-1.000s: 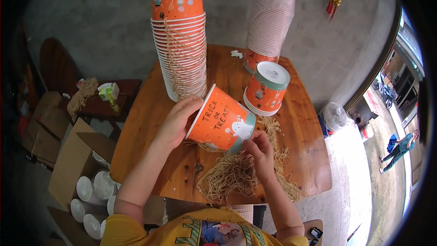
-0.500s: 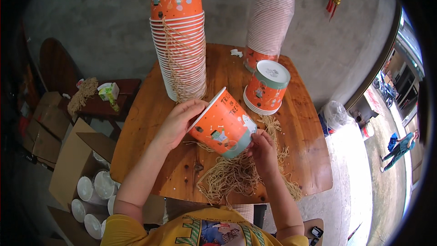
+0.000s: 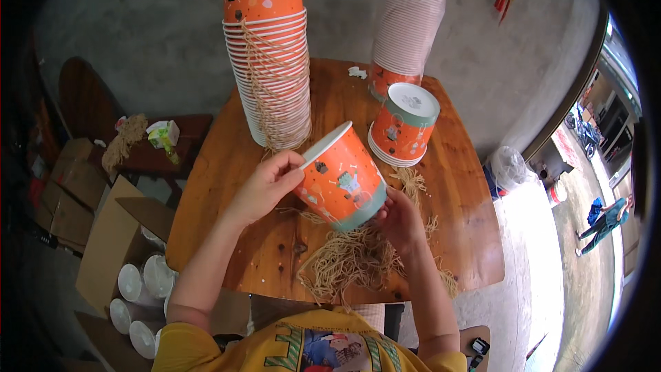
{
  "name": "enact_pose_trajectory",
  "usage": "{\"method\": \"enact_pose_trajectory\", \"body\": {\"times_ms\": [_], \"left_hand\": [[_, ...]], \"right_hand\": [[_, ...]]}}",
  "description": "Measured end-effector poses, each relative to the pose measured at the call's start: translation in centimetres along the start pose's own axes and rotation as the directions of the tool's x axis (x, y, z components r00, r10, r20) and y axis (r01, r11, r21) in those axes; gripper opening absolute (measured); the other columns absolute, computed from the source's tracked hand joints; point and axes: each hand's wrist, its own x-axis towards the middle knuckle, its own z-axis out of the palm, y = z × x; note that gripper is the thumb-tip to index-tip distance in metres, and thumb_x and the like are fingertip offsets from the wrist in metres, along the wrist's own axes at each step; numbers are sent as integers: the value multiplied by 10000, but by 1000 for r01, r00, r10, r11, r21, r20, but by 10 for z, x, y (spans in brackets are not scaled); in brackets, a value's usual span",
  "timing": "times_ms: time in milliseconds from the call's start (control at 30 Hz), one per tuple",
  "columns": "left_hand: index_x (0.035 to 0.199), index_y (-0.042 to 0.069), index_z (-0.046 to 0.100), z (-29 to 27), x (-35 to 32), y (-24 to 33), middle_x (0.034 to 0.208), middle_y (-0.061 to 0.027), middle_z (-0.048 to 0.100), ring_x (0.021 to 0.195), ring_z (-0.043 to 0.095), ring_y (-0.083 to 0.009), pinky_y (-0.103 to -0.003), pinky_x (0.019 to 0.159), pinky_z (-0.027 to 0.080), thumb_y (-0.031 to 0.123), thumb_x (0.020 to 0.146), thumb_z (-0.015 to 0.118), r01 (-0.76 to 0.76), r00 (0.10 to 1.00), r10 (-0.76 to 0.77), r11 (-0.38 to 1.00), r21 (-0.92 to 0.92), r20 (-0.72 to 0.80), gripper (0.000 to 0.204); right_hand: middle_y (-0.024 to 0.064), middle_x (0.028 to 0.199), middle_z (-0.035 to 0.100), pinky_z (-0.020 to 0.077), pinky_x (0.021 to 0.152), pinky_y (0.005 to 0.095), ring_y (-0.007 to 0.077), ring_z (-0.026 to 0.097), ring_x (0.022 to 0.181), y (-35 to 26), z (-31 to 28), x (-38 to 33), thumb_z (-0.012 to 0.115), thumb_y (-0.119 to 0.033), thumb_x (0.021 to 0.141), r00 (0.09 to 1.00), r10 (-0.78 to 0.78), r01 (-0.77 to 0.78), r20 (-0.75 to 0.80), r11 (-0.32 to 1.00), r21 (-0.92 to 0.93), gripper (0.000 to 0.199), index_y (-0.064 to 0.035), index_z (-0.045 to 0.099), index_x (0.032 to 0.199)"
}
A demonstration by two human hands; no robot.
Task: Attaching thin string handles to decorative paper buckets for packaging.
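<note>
orange paper cup (image 3: 342,180) held above the wooden table (image 3: 454,165), tilted; long axis slants, white rim up-left, green base down-right; glossy printed paper, tapered; left hand (image 3: 265,186) fingers clamped on the rim, right hand (image 3: 399,217) cupped against the base; loose straw-like twine (image 3: 351,258) beneath.

Both bare forearms come up from the lower edge and bend toward each other. The left hand (image 3: 265,186) is raised, with the palm turned to the right and the fingers curled; its fingertips grip the white rim of the orange paper cup with small printed figures (image 3: 341,178). The right hand (image 3: 399,220) is lower, fingers spread and pressed against the cup's grey-green base end.
</note>
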Motion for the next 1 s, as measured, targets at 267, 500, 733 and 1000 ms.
{"method": "enact_pose_trajectory", "body": {"times_ms": [267, 500, 733, 1000], "left_hand": [[976, 20, 533, 9, 7, 1, 889, -109, 567, 853, 560, -286, -378, 779, 435, 29, 891, 573, -257, 831, 555, 320, 912, 39, 95], [956, 33, 523, 9, 4, -23, 858, -109, 539, 821, 545, -303, -406, 756, 425, 11, 838, 593, -277, 817, 551, 116, 954, 171, 139], [1026, 15, 545, 15, -1, -27, 895, -107, 570, 853, 562, -294, -397, 782, 439, 18, 829, 608, -297, 832, 513, 91, 951, 211, 207], [1178, 65, 584, 36, -18, -8, 1100, -106, 589, 935, 596, -217, -319, 857, 464, 25, 897, 584, -262, 933, 361, 687, 677, -5, 284]], "right_hand": [[47, 944, 634, 554, 678, 307, 142, 620, 836, 10, -1, 3, 583, -141, 958, 926, -373, 316, 61, 674, -668, 145, -51, 585, 1072], [97, 881, 615, 519, 692, 374, 285, 614, 809, 12, 26, -24, 648, -97, 868, 798, -414, 453, 437, -66, -889, 91, -64, 644, 953], [96, 853, 597, 481, 757, 410, 300, 562, 831, 43, 37, -1, 691, -145, 791, 697, -335, 476, 635, -447, -758, 96, -63, 640, 785], [13, 832, 594, 452, 706, 247, 97, 558, 788, 5, 49, 4, 689, -146, 854, 930, -5, 357, 367, 245, -901, 115, -51, 634, 817]]}}
